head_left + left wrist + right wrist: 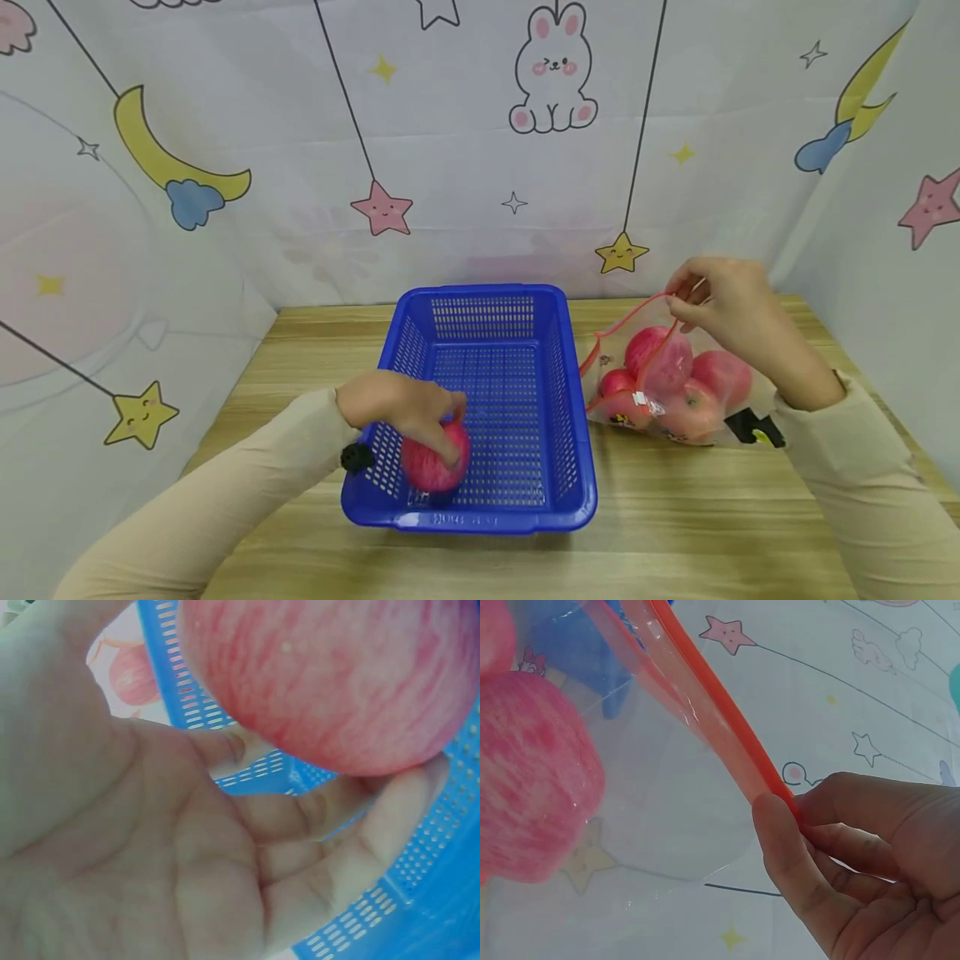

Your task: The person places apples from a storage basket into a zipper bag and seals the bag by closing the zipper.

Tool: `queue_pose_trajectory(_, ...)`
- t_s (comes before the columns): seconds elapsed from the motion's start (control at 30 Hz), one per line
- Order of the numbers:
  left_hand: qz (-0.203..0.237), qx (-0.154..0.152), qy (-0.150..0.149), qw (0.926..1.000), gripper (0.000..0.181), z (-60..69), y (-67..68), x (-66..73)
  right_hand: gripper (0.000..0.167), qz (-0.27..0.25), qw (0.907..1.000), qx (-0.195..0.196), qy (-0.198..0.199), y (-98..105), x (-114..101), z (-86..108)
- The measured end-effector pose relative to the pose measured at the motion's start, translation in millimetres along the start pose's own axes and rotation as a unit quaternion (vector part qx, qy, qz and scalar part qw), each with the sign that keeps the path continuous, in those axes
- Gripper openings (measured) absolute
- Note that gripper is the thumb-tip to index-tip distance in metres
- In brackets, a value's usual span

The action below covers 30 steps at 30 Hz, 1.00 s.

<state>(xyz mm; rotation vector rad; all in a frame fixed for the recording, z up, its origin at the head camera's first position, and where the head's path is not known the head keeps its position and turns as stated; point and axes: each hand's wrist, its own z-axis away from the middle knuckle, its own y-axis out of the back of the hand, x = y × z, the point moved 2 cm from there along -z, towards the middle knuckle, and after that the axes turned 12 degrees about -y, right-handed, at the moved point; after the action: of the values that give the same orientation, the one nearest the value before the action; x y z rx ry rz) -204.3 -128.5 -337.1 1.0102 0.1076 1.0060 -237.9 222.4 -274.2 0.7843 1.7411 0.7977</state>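
Observation:
My left hand (408, 410) grips a red apple (437, 458) inside the near left part of a blue plastic basket (577, 508). The left wrist view shows the fingers curled under the apple (337, 682), with the basket's holed wall behind. At the right, my right hand (723, 296) pinches the red-edged rim of a clear zip bag (592, 358). Several apples (660, 358) lie in that bag, which stands partly open beside the basket. Up close in the right wrist view, thumb and fingers hold the orange-red zip strip (727, 727).
Basket and bag rest on a wood-grain table (675, 517). A white cloth backdrop (465, 167) printed with stars, moons and a rabbit rises behind and at both sides. The basket's raised walls surround the left hand's apple.

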Motion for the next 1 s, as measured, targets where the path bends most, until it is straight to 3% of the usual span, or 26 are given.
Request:
queue_pose_trajectory(0.3,0.001,0.047,-0.04,0.9981,0.055,-1.4,17.0,7.7,0.006,-0.001,0.9995,-0.032,-0.007,-3,-7,1.3)
queue_pose_trajectory(0.53,0.023,0.097,-0.102,0.9898,0.057,-6.7,31.3,22.5,0.006,0.001,0.9994,-0.034,0.0,-3,-10,2.3)
queue_pose_trajectory(0.8,0.044,0.178,-0.215,0.9593,0.061,-22.0,46.2,41.4,0.005,-0.003,0.9991,-0.042,-0.002,-3,-12,3.7)
queue_pose_trajectory(1.0,0.014,0.243,-0.247,0.9379,0.064,-35.5,51.8,54.7,0.006,-0.008,0.9993,-0.036,0.009,-3,-12,4.7)
